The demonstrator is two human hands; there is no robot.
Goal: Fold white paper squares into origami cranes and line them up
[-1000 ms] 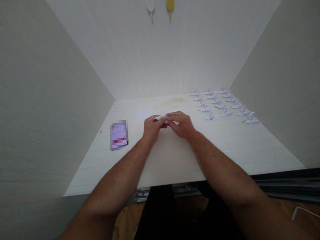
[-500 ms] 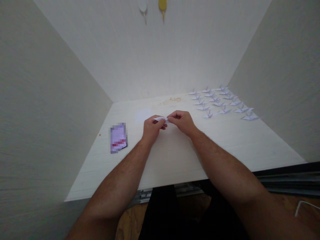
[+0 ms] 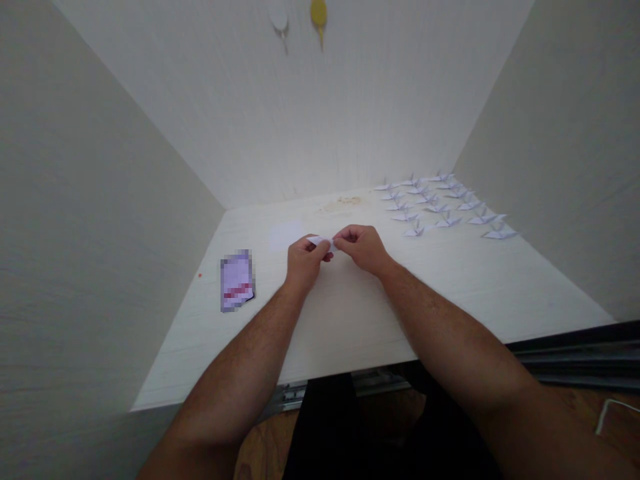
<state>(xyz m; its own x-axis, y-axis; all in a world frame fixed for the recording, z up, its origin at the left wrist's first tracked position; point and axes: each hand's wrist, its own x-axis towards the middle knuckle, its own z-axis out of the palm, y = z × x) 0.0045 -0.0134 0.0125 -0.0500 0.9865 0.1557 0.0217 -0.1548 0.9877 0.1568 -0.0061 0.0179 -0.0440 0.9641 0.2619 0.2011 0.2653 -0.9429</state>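
Between my two hands is a small piece of folded white paper [image 3: 317, 240], held above the middle of the table. My left hand [image 3: 303, 261] pinches it with the thumb on top and fingers curled beneath. At its right end, the thumb and forefinger of my right hand [image 3: 364, 248] close on the paper. The fingers cover much of it, so its exact fold is hidden. White paper sheets [image 3: 285, 235] lie flat on the table just behind my left hand.
Several folded white paper cranes [image 3: 447, 221] stand in rows at the back right of the white table [image 3: 350, 320]. A pixelated purple, phone-like object [image 3: 237, 280] lies at left. Walls enclose the table; a yellow hook [image 3: 319, 13] and a white hook [image 3: 279, 19] hang on the back one.
The camera view has shifted slightly. Both hands keep their grip on the folded paper, with only very small finger movement.
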